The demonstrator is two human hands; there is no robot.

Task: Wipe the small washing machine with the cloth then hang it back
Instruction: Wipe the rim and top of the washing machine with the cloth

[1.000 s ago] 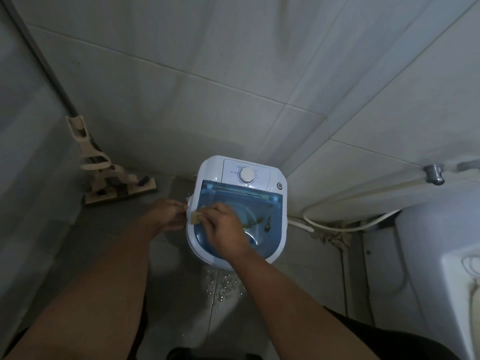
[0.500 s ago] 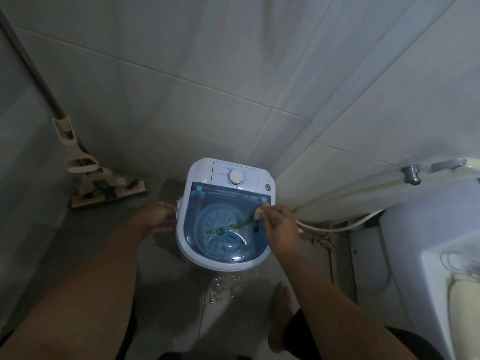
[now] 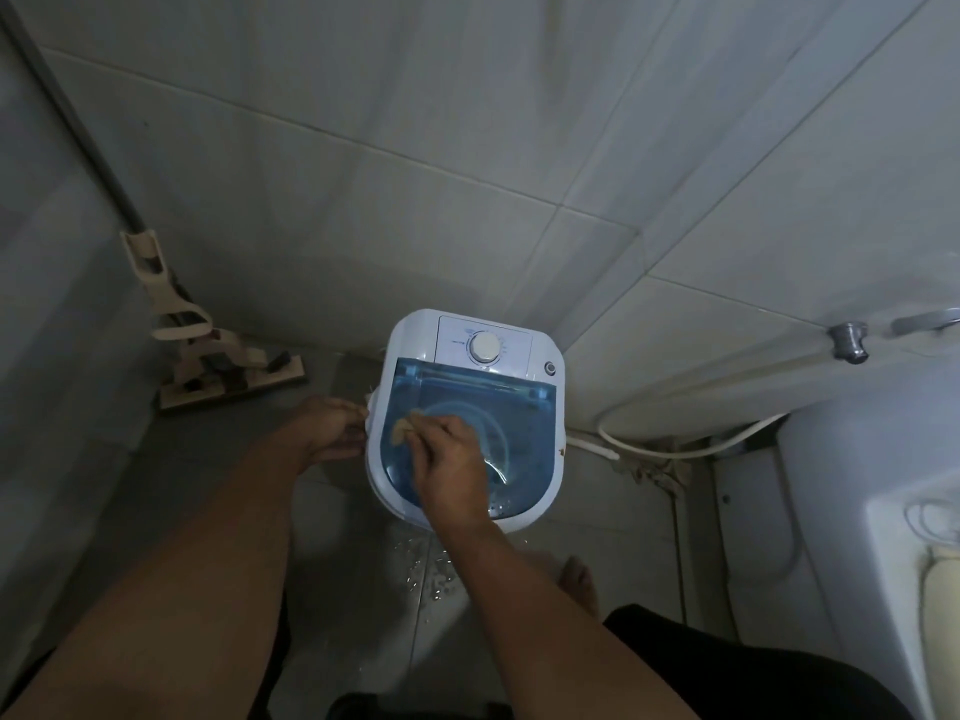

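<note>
A small white washing machine (image 3: 540,350) with a clear blue lid and a round dial stands on the floor in the corner of a tiled room. My right hand (image 3: 451,462) lies on the left part of the blue lid, fingers closed on a small tan cloth (image 3: 401,427) that sticks out past the fingertips. My left hand (image 3: 330,427) rests against the machine's left side, fingers curled at its edge.
A beige flat mop (image 3: 218,366) leans in the left corner. A white hose (image 3: 675,449) runs along the floor to the right of the machine, under a wall tap (image 3: 849,341). A white basin (image 3: 872,511) fills the right side. Water drops lie on the floor tiles before the machine.
My right hand has swept the cloth from the lid's right edge back across to its left part. My left hand stays at the machine's left side.
</note>
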